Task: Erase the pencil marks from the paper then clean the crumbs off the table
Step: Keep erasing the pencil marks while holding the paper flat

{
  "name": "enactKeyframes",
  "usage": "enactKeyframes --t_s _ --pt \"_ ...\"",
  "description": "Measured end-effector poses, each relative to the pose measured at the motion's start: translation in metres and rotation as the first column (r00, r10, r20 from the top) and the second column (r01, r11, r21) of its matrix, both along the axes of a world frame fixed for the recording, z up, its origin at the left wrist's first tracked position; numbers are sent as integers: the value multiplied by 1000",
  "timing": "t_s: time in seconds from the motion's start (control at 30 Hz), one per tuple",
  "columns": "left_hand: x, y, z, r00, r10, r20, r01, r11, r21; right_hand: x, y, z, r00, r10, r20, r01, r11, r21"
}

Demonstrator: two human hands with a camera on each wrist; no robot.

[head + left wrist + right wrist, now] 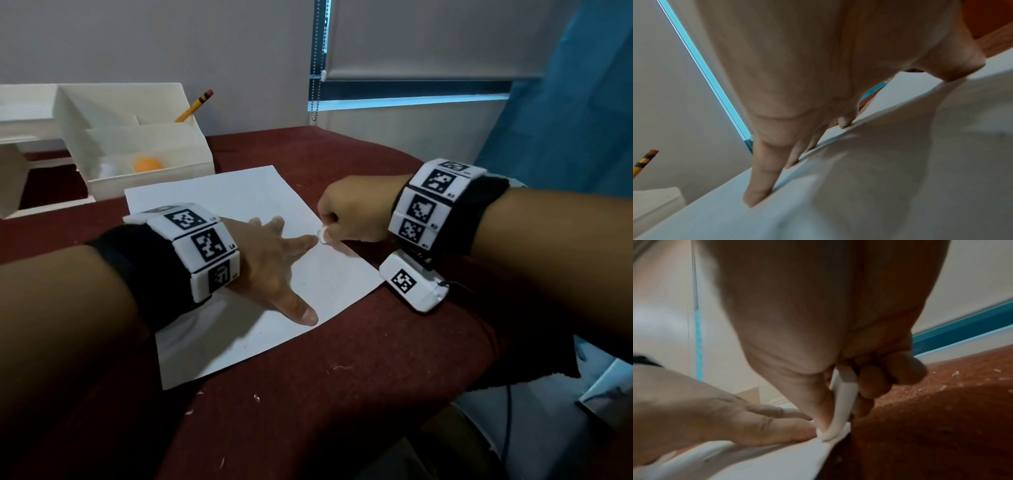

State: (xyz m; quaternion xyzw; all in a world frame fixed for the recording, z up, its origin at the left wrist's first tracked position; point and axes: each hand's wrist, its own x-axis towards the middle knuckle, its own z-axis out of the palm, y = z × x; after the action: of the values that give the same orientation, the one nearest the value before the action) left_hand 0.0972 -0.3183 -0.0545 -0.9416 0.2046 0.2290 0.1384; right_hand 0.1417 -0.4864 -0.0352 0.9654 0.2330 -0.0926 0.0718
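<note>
A white sheet of paper (239, 198) lies on the dark red tablecloth (376, 359). My left hand (270, 257) lies flat on the paper with fingers spread, pressing it down; the left wrist view shows the fingertips (754, 198) on the sheet (900, 178). My right hand (352, 212) grips a white eraser (323, 235) at the paper's right edge, beside my left index fingertip. In the right wrist view the eraser (842, 402) stands between thumb and curled fingers, its tip on the paper (766, 464). White crumbs (256, 397) are scattered on the cloth.
A white desk organiser (137, 147) stands at the back left, holding a yellow pencil (193, 106) and an orange ball (148, 164). A window blind with a bead chain (317, 68) hangs behind. A blue curtain (565, 102) is at the right, past the table's edge.
</note>
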Motion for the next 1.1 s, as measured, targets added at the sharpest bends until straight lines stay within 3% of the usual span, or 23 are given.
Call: enactKeyframes --t_s 0.13,0.3,0.47,0.63,0.8,0.97,1.1 --pt "0 1 0 1000 5 -5 -5 1000 -10 -11 0 13 960 8 -281 -5 1000 10" --pt "1 2 -1 1000 20 14 -19 1000 -25 2 10 3 998 -57 3 57 998 -35" --pt "4 3 -3 999 33 -8 -34 998 -49 -28 10 7 959 72 -275 -67 997 29" --pt "2 2 -2 1000 24 20 -23 999 -25 -20 15 2 999 8 -51 -7 1000 12" --pt "2 4 -3 1000 29 3 -29 999 -45 -45 16 4 971 85 -223 -85 996 10" --pt "1 2 -2 999 32 19 -31 999 -28 -31 11 2 996 13 -91 -8 999 54" --pt "0 2 -1 999 36 17 -36 999 -20 -51 5 7 932 82 -352 -71 997 43"
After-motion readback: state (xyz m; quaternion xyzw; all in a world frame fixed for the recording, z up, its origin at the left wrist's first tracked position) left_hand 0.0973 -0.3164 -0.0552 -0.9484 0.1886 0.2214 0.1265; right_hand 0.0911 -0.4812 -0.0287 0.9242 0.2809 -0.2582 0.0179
